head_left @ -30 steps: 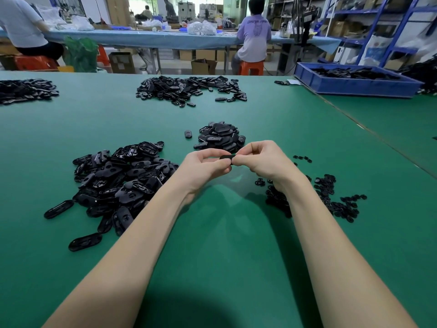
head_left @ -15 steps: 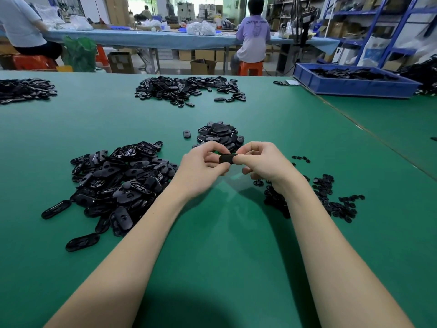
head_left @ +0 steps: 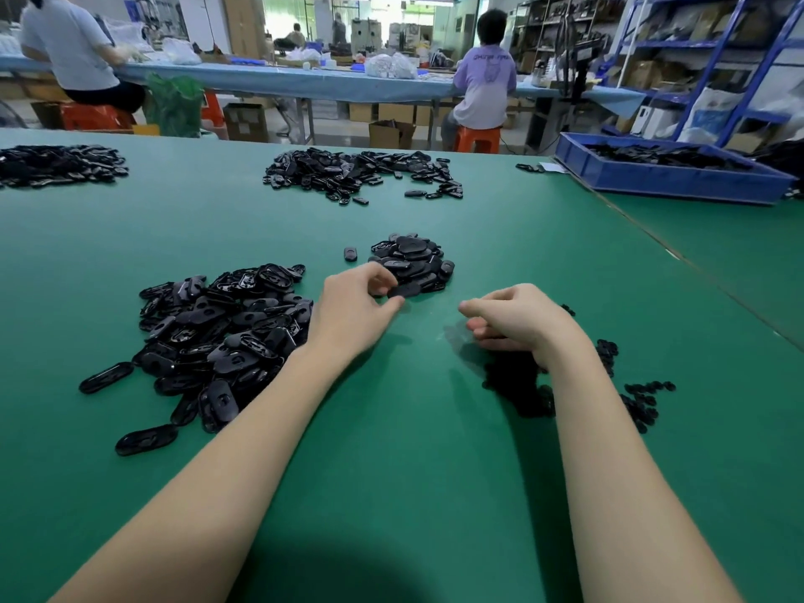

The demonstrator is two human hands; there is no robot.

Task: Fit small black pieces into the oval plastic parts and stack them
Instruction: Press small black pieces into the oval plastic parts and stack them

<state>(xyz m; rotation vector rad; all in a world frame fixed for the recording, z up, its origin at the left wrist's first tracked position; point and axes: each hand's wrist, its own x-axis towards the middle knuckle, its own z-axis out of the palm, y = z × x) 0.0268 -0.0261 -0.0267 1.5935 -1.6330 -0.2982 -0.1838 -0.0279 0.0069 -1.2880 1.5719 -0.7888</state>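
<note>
Two bare forearms reach in from the bottom of the frame over the green worktop (head_left: 391, 493). The right hand (head_left: 517, 319), right of centre, hangs with its fingers loosely curled and seems to hold nothing; whether a small piece is tucked under the fingers I cannot tell. Just behind and below its wrist lies the scatter of small black pieces (head_left: 635, 393), partly hidden by the arm. The left hand (head_left: 356, 306), at centre, pinches an oval plastic part (head_left: 404, 290) between thumb and fingertips, at the near edge of the finished stack (head_left: 411, 261).

This looks like the stacking step: a fitted oval going onto the pile. To do it well, lay the part flat on a stable spot of the stack, not on its sloping edge, and let go only once it rests, so it does not slide off or nudge its neighbours loose. A single oval (head_left: 350, 253) lies apart just left of the stack. The right hand is well placed to pick the next small piece in the meantime.

Left of centre sits the large heap of unfitted ovals (head_left: 222, 332), close beside the left forearm. Farther up, another heap (head_left: 361, 171) spreads across the worktop, a third heap (head_left: 56, 163) lies at upper left, and a blue bin (head_left: 670, 180) of dark parts stands at upper right.
</note>
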